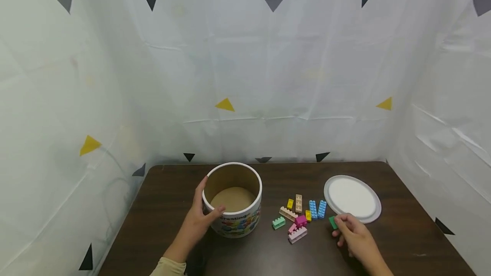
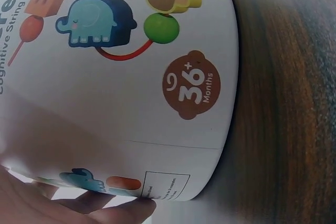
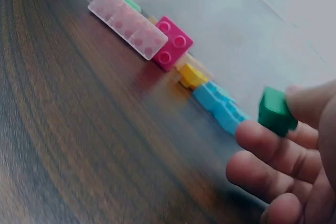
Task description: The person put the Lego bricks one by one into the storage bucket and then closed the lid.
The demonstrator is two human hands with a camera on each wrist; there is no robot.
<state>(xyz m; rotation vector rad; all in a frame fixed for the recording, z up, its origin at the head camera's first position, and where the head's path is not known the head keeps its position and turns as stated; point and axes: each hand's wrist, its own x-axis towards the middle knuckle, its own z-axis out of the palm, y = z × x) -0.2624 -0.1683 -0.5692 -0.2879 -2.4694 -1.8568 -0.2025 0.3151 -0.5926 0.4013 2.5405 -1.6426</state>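
My left hand [image 1: 195, 220] grips a round white tub [image 1: 239, 225] at its left side, the thumb over the near rim and the fingers along the outer wall. The tub stands upright with its mouth up; its tan floor shows bare. Printed toys and "36+ Months" cover the wall in the left wrist view. My right hand [image 1: 354, 235] pinches a green toy brick [image 3: 275, 111] between thumb and fingers, just above the table. Left of it lie a magenta brick [image 3: 173, 43], a pale pink brick [image 3: 127, 23], blue bricks [image 1: 321, 209] and a yellow brick [image 3: 192, 75].
A round white lid [image 1: 353, 197] lies at the table's right, behind my right hand. Tan bricks [image 1: 298, 203] and a mint green brick [image 1: 278, 223] lie between tub and lid. White sheeting [image 1: 268, 76] with triangles encloses the dark wood table [image 1: 153, 216] at back and sides.
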